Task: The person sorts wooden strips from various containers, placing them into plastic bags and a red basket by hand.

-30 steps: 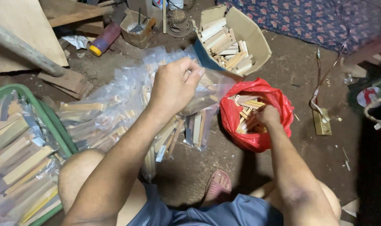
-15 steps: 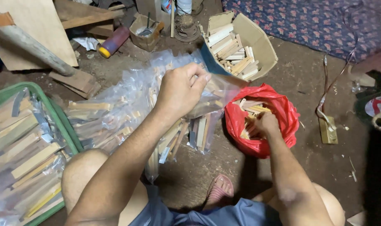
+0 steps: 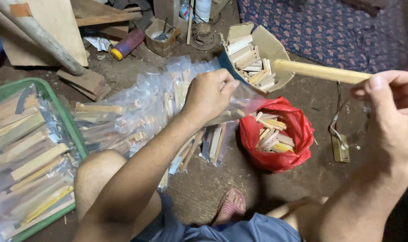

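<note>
Our right hand point(image 3: 394, 116) pinches a wooden stick point(image 3: 320, 71) above the red bag point(image 3: 298, 130); our left hand point(image 3: 208, 94) grips a clear plastic bag point(image 3: 246, 96).

Pale wooden stick point(image 3: 320, 71), level, aloft

Just one head cam here, looking steeply down from close up over the person's knees at a dirt floor point(image 3: 204, 197), far edge reaching a patterned rug point(image 3: 329, 31).
</note>
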